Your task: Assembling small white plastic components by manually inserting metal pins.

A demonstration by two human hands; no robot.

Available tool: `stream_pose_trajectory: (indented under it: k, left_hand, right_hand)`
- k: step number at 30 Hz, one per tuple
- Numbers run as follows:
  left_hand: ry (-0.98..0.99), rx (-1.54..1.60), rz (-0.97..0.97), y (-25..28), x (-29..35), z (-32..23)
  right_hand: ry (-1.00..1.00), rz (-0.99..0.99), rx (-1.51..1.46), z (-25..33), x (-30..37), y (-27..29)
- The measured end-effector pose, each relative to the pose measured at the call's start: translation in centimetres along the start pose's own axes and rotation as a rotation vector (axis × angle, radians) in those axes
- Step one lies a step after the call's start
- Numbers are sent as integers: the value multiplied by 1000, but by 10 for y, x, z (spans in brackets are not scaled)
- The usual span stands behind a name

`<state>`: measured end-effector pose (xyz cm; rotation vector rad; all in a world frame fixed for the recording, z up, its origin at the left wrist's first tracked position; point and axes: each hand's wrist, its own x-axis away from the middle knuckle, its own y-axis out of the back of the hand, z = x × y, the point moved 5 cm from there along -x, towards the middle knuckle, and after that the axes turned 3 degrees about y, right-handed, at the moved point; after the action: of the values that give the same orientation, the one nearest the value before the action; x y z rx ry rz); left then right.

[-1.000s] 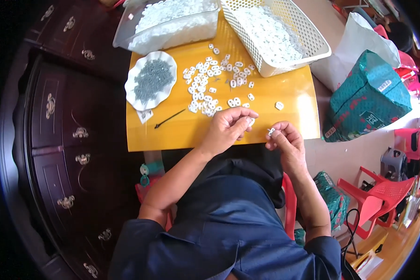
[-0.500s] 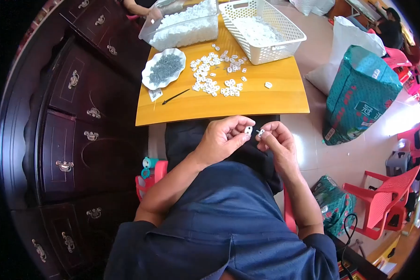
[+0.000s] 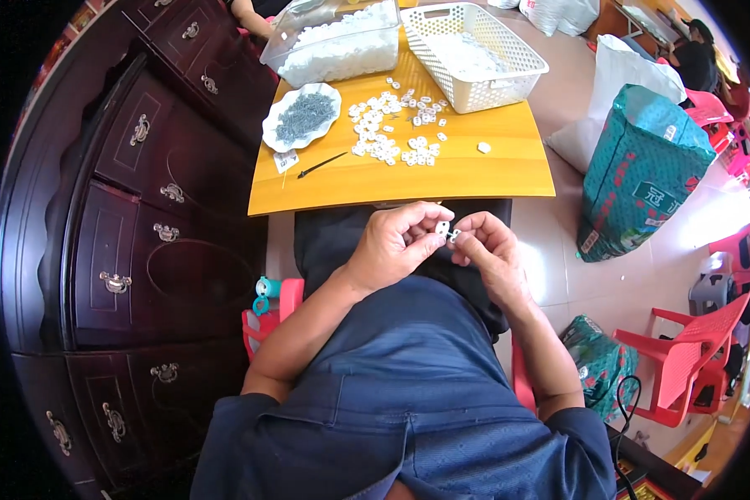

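Above my lap, just off the table's near edge, both hands are closed in pinches. My left hand grips a small white oval plastic piece with two dark holes between thumb and fingertips. A second small white piece is pinched in my right hand. The two pieces meet or nearly meet; what joins them, if anything, is too small to make out. On the table lie several loose white two-hole pieces in a scattered heap. To their left, a white scalloped plate holds small grey metal pins or screws.
A clear bin and a cream perforated basket, both with white pieces, stand at the back of the yellow table. A black stick-like tool lies near the plate. Dark drawers flank my left; a green sack stands right.
My right hand has moved left, bringing its white piece up against or close to the one in my left hand. The whole view has shifted slightly.
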<state>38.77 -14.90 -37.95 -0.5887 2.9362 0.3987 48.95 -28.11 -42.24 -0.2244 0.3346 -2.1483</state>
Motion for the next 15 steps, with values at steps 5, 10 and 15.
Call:
stream_pose_trajectory:
  k: [5,10,15]
  left_hand:
    - [-18,-31,-9,1,1,3]
    - [-13,-96,13,-2,0,5]
    - [-32,-162,55,-3,-3,-4]
  right_hand:
    - [24,-11,65,-3,0,3]
    - [30,4,58,-5,-1,2]
    - [51,6,91,-6,-2,6]
